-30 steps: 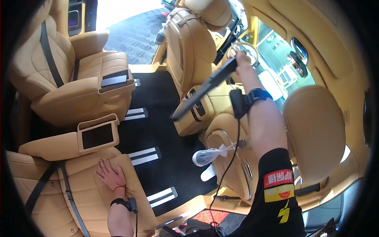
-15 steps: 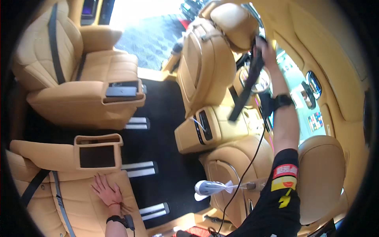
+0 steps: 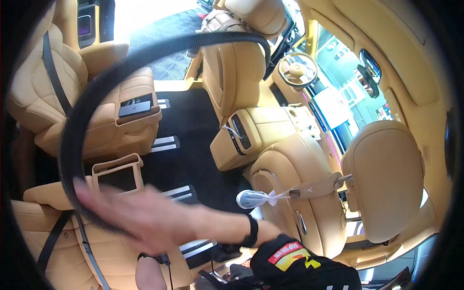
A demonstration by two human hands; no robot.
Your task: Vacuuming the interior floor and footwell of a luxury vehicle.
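A black, finely ribbed curved band [image 3: 72, 140] loops across the left and upper view, close to me. Whether it is a hose, a strap or a rim cannot be made out. My right hand [image 3: 154, 220], blurred by motion, is closed on its lower end at the lower left; a finger lies over the band. Below it, the wrist of my left hand [image 3: 150, 273] shows with a dark strap around it. The left fingers are hidden behind my right hand, above the tan rear seat [image 3: 63, 261].
Tan front seats [image 3: 237, 72] and a centre console [image 3: 266, 123] stand ahead, past the black floor [image 3: 186, 121] with its metal rails. A tan headrest [image 3: 384, 179] rises at right. A white-wrapped item [image 3: 256, 198] hangs on the near front seat's back.
My right hand has swung from the far front headrest back to the lower left, bringing the black band close across the view. My left hand, earlier flat on the rear seat, is now mostly covered.
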